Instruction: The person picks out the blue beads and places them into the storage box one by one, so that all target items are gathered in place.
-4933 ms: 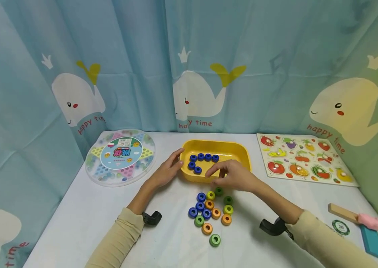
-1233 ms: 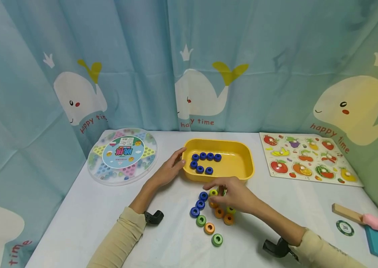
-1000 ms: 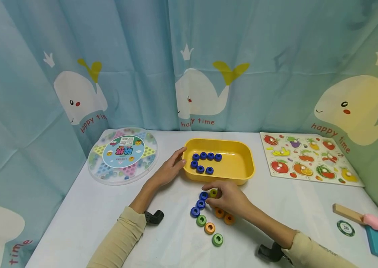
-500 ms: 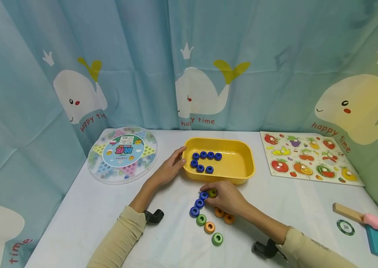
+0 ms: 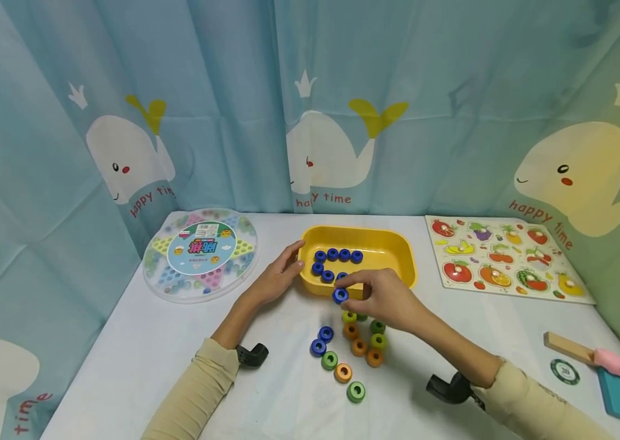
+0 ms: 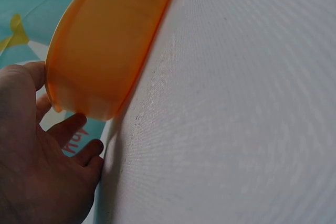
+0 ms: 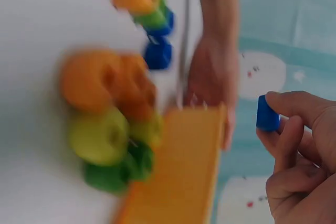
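Note:
My right hand (image 5: 386, 297) pinches a blue bead (image 5: 340, 296) with a hole through it, between thumb and fingertips, just above the near rim of the yellow tray (image 5: 392, 260). The right wrist view shows this blue bead (image 7: 268, 114) from the side. Several blue beads (image 5: 333, 254) stand inside the tray in a curved row. My left hand (image 5: 277, 275) touches the tray's left end, its fingers loosely spread against the outer wall (image 6: 100, 45). In front of the tray lie two blue beads (image 5: 318, 348) and several orange (image 5: 359, 348), green (image 5: 356, 392) and yellow-green beads (image 5: 349, 316).
A round Chinese checkers box (image 5: 200, 256) lies back left. Back right is a fruit puzzle board (image 5: 507, 260). At the right edge are a wooden block (image 5: 569, 348), a pink piece (image 5: 612, 363), a teal block (image 5: 616, 394) and a round chip marked 20 (image 5: 565, 371). A curtain hangs behind.
One more blue bead has come into the tray. My right hand then reached into the loose beads and has now lifted another blue one to the tray's rim. The left hand stays put.

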Demonstrator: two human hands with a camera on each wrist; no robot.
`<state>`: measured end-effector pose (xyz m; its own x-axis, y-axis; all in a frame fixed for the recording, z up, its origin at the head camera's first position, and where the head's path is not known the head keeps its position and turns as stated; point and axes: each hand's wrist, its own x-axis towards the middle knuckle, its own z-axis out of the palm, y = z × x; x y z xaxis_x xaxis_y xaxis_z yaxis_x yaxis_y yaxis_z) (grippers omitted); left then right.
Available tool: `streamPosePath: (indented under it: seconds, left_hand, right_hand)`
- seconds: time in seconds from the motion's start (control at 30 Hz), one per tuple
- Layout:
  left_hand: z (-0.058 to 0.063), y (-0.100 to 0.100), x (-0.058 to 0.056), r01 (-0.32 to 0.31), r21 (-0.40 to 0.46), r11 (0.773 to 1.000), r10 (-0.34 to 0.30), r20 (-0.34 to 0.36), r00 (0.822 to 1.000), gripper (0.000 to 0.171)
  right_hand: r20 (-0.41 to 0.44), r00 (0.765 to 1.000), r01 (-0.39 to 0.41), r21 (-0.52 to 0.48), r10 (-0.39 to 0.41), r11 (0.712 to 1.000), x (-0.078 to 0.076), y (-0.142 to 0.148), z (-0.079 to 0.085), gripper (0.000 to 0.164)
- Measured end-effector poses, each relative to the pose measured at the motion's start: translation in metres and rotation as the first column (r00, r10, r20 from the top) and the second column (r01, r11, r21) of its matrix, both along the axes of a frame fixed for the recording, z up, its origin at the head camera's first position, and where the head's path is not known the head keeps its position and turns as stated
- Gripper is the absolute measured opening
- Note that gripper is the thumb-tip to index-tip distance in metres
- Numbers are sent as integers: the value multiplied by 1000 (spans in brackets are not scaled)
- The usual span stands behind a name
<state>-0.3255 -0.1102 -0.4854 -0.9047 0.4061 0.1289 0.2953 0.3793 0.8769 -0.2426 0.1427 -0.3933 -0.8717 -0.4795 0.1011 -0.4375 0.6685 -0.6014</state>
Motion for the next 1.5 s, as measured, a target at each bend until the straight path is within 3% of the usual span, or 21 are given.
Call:
streamPosePath:
  seconds: [0.17,0.37,0.6,0.83,0.93,1.0,1.1,1.23,1.43,1.5]
  left_hand:
    - [0,0,0,-2,-12,1000,2,14,1000,48]
    - [2,0,2,13,0,1000,-13,6,1000,50]
    - [33,1,20,43,-18,999,-43,7,999,52]
    - [37,1,22,54,-11,998,-54,7,999,51]
    - [26,1,16,38,5,999,-38,-7,999,50]
    - [26,1,15,32,7,999,-32,4,999,51]
    - [11,0,6,13,-3,1000,-13,-2,1000,49]
    - [4,0,1,5,-4,1000,-5,8,1000,48]
    - [32,1,18,40,-16,999,-40,19,999,53]
    - [36,1,22,47,-31,998,-47,16,999,53]
  right_hand:
    - [7,999,34,-22,-33,999,-39,9,9,28]
    - [34,999,18,2,-18,1000,-85,9,-11,30]
    - [95,995,-34,28,31,999,-117,7,-37,29]
    - [117,991,-64,58,57,996,-130,7,-49,26]
    - [104,992,-82,68,75,994,-132,7,-51,26]
    - [91,992,-99,76,92,992,-133,6,-53,26]
    - [72,991,-122,92,115,988,-133,5,-55,26]
    - [62,991,-127,109,121,986,-135,3,-57,26]
    - [84,991,-108,98,100,989,-132,3,-54,28]
    - [88,992,-99,79,92,992,-129,4,-49,30]
